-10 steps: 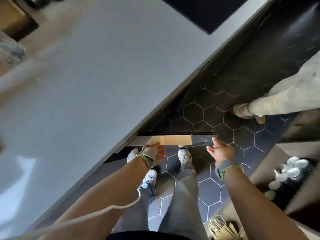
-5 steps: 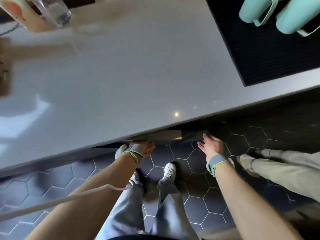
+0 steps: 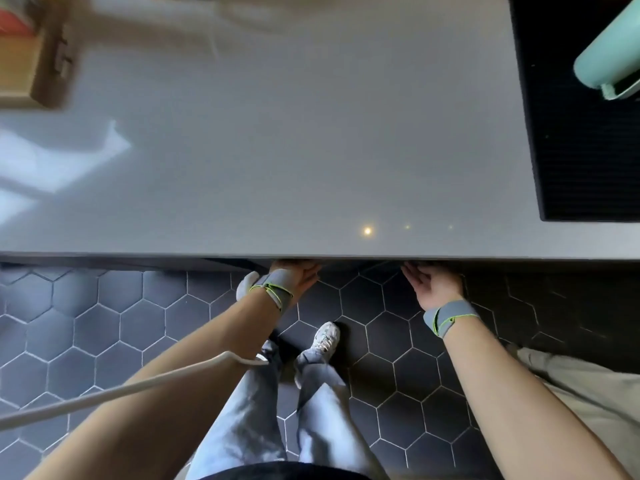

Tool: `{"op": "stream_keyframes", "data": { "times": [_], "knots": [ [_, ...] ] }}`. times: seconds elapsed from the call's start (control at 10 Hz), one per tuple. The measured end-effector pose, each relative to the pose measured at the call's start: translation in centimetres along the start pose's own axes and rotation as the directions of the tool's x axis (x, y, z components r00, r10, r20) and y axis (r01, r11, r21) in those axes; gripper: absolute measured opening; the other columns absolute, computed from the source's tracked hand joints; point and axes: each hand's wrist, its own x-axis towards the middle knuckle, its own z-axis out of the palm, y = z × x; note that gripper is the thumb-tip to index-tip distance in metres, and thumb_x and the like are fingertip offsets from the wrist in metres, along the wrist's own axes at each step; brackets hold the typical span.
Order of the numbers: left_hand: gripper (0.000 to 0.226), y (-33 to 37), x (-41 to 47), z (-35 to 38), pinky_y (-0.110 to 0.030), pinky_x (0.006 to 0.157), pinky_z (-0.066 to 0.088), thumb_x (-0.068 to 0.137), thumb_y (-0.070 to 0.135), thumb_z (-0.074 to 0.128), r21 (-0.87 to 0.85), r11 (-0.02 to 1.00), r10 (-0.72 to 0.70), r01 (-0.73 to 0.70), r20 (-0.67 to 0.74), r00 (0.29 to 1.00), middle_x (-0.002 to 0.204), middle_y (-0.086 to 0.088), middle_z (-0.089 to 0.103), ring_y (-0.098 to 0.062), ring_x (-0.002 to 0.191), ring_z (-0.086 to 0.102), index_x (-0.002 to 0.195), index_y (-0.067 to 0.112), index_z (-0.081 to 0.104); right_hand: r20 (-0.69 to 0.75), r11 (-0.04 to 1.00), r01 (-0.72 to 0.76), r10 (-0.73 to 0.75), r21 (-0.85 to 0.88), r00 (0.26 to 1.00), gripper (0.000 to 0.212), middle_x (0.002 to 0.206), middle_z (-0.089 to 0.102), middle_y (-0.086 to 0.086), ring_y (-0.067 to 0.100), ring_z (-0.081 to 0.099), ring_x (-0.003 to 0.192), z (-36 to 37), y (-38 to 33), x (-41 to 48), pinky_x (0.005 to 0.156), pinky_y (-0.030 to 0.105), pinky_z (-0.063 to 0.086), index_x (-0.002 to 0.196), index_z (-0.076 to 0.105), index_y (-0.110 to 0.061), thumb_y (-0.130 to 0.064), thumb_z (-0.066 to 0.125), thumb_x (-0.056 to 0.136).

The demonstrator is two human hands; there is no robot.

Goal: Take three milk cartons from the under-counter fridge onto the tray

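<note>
I look straight down on a grey counter. My left hand reaches under its front edge, so its fingers are hidden. My right hand is held flat just to the right, palm showing and fingers spread, with the tips at the counter edge. The under-counter fridge is hidden below the counter. No milk carton is in view. A blurred wooden, tray-like thing lies at the counter's far left.
A black ribbed mat with a mint-green cup lies on the counter's right. Dark hexagon floor tiles are below. Another person's beige trouser leg is at the right. A white cable crosses my left arm.
The view has swung up and levelled over the counter. The metal door top seen between my hands has gone out of sight under the counter edge. Both hands have moved in to that edge.
</note>
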Motion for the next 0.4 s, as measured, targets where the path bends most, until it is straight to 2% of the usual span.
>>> {"op": "stream_keyframes", "data": {
  "times": [0.1,0.2,0.3,0.4],
  "knots": [
    [0.040,0.0,-0.4,-0.2,-0.042,0.097,0.044,0.103,0.000,0.033,-0.065,0.998,-0.024,0.024,0.004,1.000,0.143,-0.016,0.054,-0.034,0.137,0.049,0.142,0.004,0.042,0.047,1.000,-0.006,0.005,0.028,0.999,0.032,0.093,0.058,0.015,0.043,0.050,0.133,0.1,-0.1,-0.4,0.102,0.048,0.046,0.091,0.053,-0.001,0.018,0.028,0.095],
    [0.029,0.0,-0.9,-0.3,-0.041,0.093,0.045,0.104,0.003,0.034,-0.016,1.000,-0.015,0.015,-0.001,1.000,0.130,-0.012,0.060,-0.032,0.134,0.052,0.129,0.009,0.048,0.069,1.000,0.009,-0.008,-0.007,0.998,0.033,0.092,0.057,0.011,0.039,0.060,0.113,-0.2,0.0,-0.9,0.103,0.048,0.046,0.098,0.053,-0.006,0.019,0.032,0.094],
    [0.023,0.2,-2.2,-0.2,-0.040,0.088,0.050,0.103,0.007,0.043,0.114,0.994,0.003,-0.004,0.007,1.000,0.117,-0.008,0.064,-0.028,0.117,0.063,0.121,0.009,0.057,0.114,0.991,0.053,-0.038,-0.126,0.993,0.027,0.089,0.055,0.007,0.033,0.063,0.097,0.1,0.3,-2.4,0.095,0.045,0.051,0.101,0.052,-0.008,0.016,0.038,0.096],
    [0.011,0.5,-4.4,-0.6,-0.026,0.063,0.052,0.097,0.014,0.055,0.355,0.932,0.075,-0.078,0.021,0.997,0.090,-0.002,0.069,-0.012,0.070,0.068,0.089,0.017,0.062,0.201,0.949,0.128,-0.071,-0.289,0.977,0.031,0.102,0.062,0.010,0.036,0.061,0.110,0.3,1.0,-5.0,0.099,0.047,0.048,0.124,0.051,-0.007,0.011,0.044,0.099]
  ]
}}
